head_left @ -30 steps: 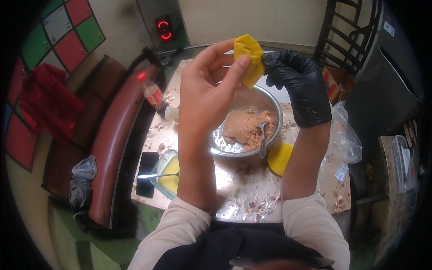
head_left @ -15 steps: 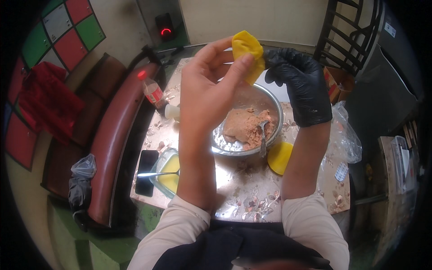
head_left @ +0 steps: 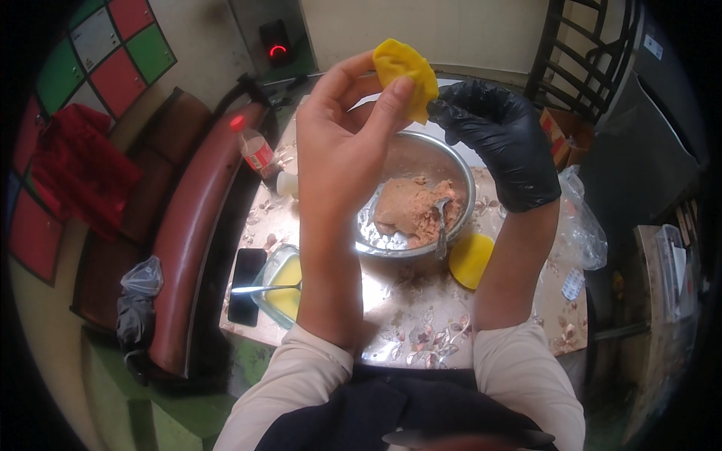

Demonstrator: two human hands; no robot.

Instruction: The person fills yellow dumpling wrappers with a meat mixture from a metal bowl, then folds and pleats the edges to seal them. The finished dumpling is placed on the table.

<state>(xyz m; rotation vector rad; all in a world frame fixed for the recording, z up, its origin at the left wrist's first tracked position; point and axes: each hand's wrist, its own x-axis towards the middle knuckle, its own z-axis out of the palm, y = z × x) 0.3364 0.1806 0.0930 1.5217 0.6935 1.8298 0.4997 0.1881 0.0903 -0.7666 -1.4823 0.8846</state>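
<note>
Bare left hand (head_left: 347,124) pinches yellow, folded, dough-like disc (head_left: 406,64), long axis sloping down-right; black-gloved right hand (head_left: 500,143), fingers curled, at its lower-right edge, can't tell if gripping.

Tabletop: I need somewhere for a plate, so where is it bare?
The widest bare patch lies between the steel bowl and the near edge of the tabletop, left of the yellow disc; a smaller one between bottle and phone. Spoon and dish crowd the near left, a plastic bag the right.

your glove (head_left: 508,150): black | your dough piece (head_left: 404,68): yellow | your minced mixture (head_left: 406,207): pinkish-brown | your sleeves (head_left: 526,368): cream | your tablecloth (head_left: 398,308): pale, brownish florals | panels (head_left: 98,45): red, green, white checks
</note>
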